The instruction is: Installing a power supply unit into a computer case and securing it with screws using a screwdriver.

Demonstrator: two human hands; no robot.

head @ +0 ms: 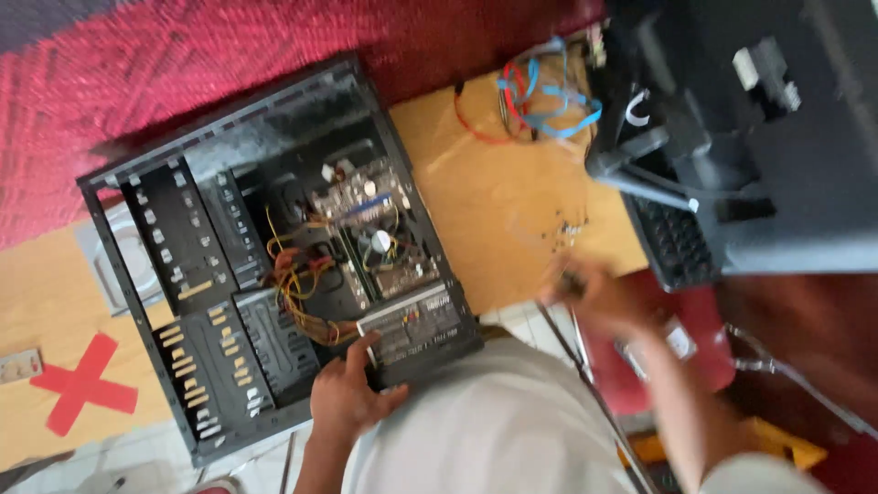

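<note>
An open black computer case [197,366] lies on its side on a wooden table [498,210], showing a motherboard [375,229], yellow and red wires [297,293] and a grey power supply box [412,325]. My left hand [347,393] rests on the near edge of the case, fingers spread, a fingertip touching the power supply box. My right hand [594,293] is blurred at the table's near right edge, its fingers closed around a small dark object [572,284]. A few small screws [562,229] lie just beyond it.
Blue and red cables [535,101] lie at the far side of the table. A black keyboard [672,242] and a large dark device [759,128] are at the right. A red tape cross [82,384] marks the table at left, on a red carpet [137,82].
</note>
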